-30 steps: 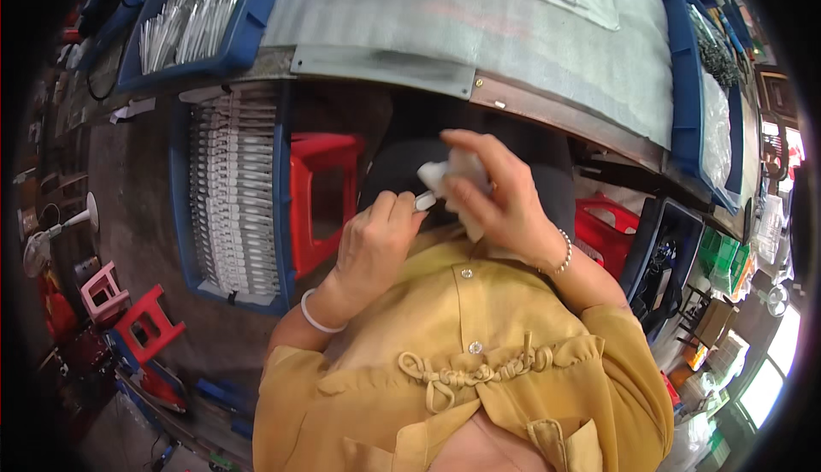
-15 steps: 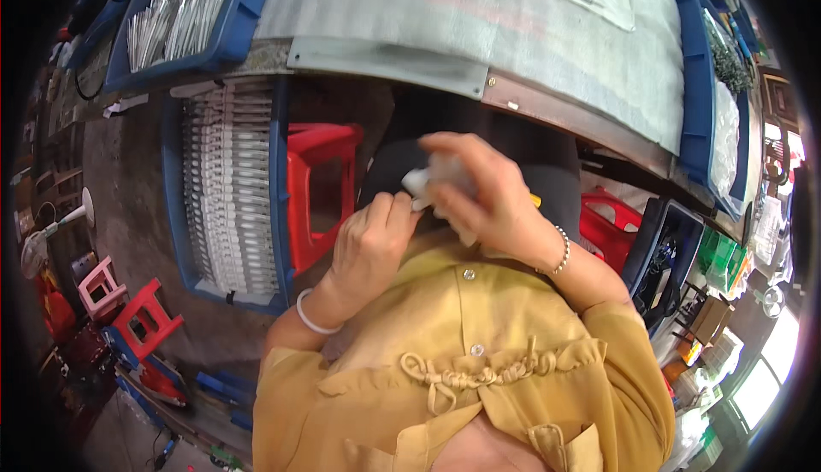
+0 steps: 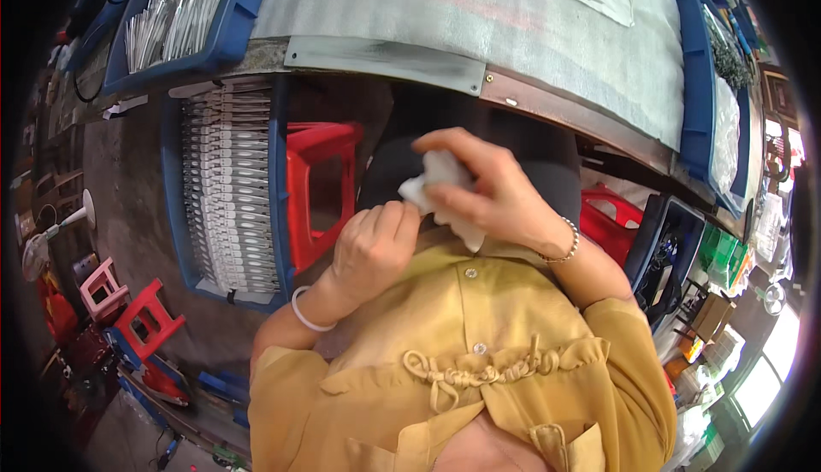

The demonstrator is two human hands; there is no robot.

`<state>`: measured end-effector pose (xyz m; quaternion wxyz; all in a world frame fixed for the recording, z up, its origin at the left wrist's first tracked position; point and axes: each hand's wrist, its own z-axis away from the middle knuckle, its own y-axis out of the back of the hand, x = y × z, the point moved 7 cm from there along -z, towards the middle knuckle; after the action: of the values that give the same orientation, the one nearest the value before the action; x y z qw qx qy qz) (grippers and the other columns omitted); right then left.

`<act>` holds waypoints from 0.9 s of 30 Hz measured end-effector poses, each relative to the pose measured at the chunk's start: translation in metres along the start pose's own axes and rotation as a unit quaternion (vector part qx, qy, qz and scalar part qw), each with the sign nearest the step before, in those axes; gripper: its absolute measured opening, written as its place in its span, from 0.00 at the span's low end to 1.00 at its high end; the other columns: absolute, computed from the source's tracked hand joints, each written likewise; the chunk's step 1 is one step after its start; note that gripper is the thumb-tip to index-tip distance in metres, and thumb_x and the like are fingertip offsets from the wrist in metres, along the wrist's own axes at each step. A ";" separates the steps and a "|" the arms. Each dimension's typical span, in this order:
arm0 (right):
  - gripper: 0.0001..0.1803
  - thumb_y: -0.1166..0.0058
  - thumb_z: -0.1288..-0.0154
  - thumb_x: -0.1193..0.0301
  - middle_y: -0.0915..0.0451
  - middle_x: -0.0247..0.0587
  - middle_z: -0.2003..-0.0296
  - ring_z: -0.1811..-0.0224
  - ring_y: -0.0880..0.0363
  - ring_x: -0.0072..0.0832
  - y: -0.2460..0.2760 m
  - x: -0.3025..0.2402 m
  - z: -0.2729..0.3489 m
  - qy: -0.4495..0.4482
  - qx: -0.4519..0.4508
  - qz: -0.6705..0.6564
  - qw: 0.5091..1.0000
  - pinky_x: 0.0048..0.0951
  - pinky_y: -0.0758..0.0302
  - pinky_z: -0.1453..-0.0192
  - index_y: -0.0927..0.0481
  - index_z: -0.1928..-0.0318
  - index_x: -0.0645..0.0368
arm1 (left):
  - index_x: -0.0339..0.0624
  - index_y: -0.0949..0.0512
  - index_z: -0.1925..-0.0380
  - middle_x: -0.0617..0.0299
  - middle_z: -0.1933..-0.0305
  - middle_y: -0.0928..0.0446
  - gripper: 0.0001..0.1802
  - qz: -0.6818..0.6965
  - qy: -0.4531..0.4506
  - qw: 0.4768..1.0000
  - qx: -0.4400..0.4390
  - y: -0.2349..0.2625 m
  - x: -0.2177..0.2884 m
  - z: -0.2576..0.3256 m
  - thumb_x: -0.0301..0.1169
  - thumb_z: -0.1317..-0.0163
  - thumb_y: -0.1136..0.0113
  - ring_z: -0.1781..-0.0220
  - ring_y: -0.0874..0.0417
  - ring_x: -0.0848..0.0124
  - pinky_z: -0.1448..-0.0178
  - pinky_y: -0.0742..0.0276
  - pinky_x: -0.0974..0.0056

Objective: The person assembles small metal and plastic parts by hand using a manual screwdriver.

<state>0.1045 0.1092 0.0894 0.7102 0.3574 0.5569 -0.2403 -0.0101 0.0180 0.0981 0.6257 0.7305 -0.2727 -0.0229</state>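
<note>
Above my lap, my right hand (image 3: 500,190) grips a crumpled white cloth (image 3: 446,190) between thumb and fingers. A corner of this cloth reaches the fingertips of my left hand (image 3: 376,237). The left fingers are curled and pressed together right beside it. Whatever they pinch is hidden behind the fingers and the cloth. On my left, a blue crate (image 3: 280,190) holds a long stacked row of white-and-grey slim handled pieces (image 3: 227,190). Their exact kind is too small to tell.
A worktable (image 3: 385,10) with a pale covering runs ahead of me. On it stand a blue bin (image 3: 244,10) of thin metallic pieces and another blue bin (image 3: 697,87) at right. Red stools (image 3: 312,190) flank my legs. A dark crate (image 3: 663,258) is at right.
The cloth has shifted slightly against my left fingertips and shows more sharply. A small yellow bit seen behind my right hand earlier is out of sight now.
</note>
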 end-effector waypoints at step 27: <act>0.23 0.42 0.43 0.78 0.25 0.50 0.60 0.61 0.22 0.46 -0.001 0.004 0.006 0.111 0.027 0.161 0.980 0.41 0.24 0.61 0.27 0.45 0.60 | 0.32 0.25 0.59 0.45 0.67 0.25 0.09 0.188 0.145 0.966 -0.106 -0.019 -0.021 0.005 0.23 0.39 0.43 0.71 0.22 0.47 0.71 0.26 0.53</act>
<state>0.1090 0.1041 0.0857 0.6632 0.4861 0.5609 -0.0961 -0.0222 0.0240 0.0730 0.7254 0.5909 -0.3080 0.1727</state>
